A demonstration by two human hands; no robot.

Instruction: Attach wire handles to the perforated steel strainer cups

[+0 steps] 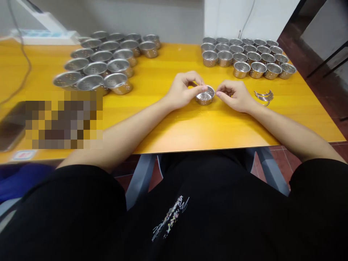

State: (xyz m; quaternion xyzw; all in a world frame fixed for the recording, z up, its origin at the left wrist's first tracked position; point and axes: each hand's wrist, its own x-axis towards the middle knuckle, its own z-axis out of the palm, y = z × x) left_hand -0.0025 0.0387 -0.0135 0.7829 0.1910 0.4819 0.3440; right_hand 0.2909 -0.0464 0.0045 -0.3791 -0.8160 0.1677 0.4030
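In front of me a small perforated metal cup point(204, 100) stands upright on the yellow table. My left hand point(186, 90) is closed on its left side, with the thumb and fingertips at the rim. My right hand point(236, 95) is pinched close to the cup's right rim. Whatever lies between its fingertips is thin and too small to name. To the right of that hand lies a little pile of curved metal wires point(264, 97).
Rows of perforated metal cups point(116, 84) stand at the left, and more metal cups point(241, 69) stand at the back right. A dark phone-like slab point(12, 125) lies at the left, beside a pixelated patch. The table's edge point(190, 150) runs before me.
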